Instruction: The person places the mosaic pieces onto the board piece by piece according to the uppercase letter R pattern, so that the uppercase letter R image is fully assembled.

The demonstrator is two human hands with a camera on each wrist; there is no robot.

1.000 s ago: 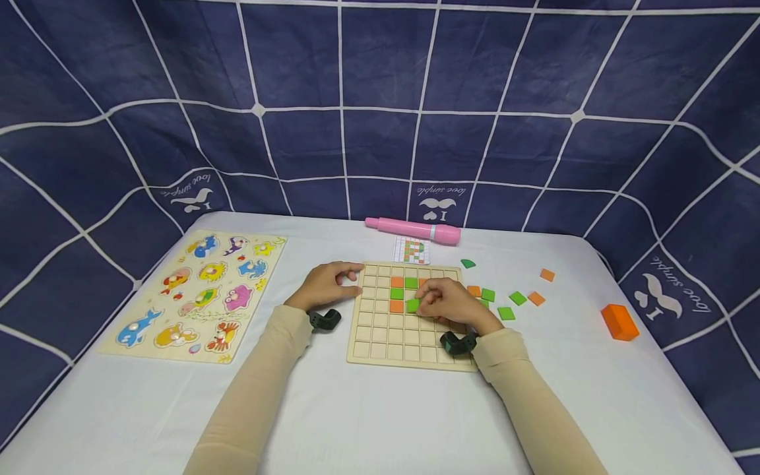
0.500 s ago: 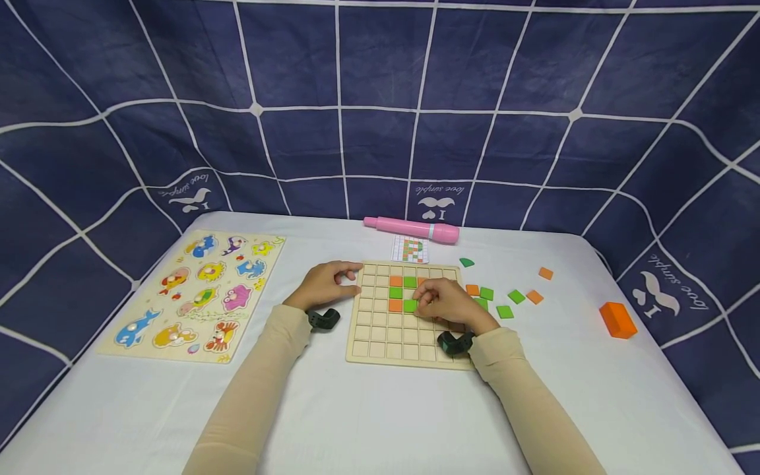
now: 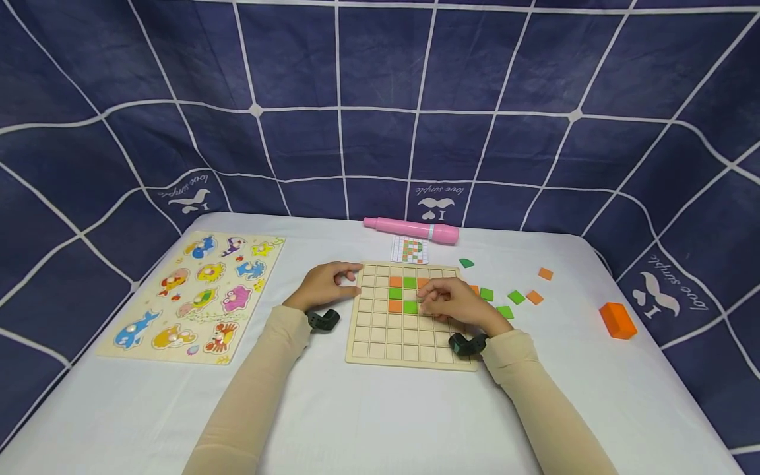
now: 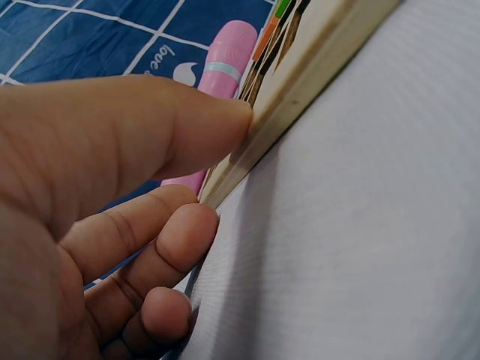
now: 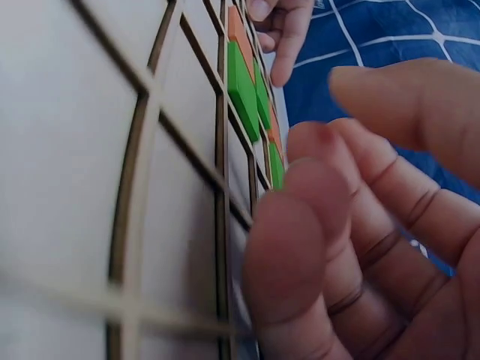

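A wooden grid board lies flat on the table. On it sit a green square tile, orange tiles and further green tiles, all in its upper middle cells. At the board's left edge rests my left hand; its thumb touches the rim in the left wrist view. My right hand hovers over the board's right part, just right of the green tile. In the right wrist view its thumb and fingertips are apart with nothing between them. That hand hides some cells.
Loose green tiles and orange tiles lie right of the board. Beyond it are a pattern card and a pink microphone-shaped object. An animal puzzle board lies left; an orange block stands right.
The green tile has settled into a cell beside the orange one. My right hand has let go of it and shifted slightly right, its fingers spreading. The left hand has stayed put.
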